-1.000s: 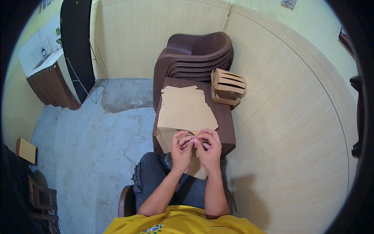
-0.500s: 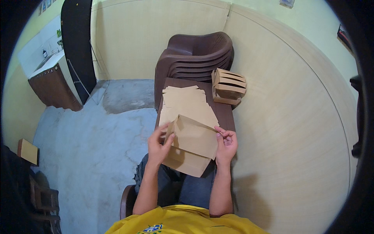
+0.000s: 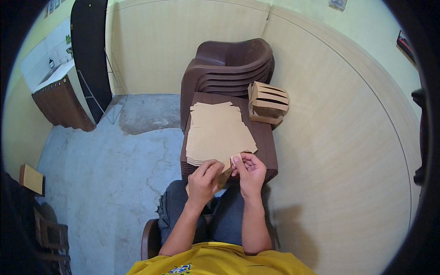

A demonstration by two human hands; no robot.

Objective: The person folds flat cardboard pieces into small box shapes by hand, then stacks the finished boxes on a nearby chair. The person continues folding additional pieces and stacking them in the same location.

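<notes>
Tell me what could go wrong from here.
The right hand pinches the cardboard piece, so it might crease or tear there. The left hand is close to the near edge of the flat cardboard stack and could nudge it askew. The folded cardboard sits by the right edge of the brown table; a bump might tip it off.

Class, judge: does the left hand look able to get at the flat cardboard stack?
Probably yes: the left hand is near the flat cardboard stack, whose top lies mostly uncovered.
</notes>
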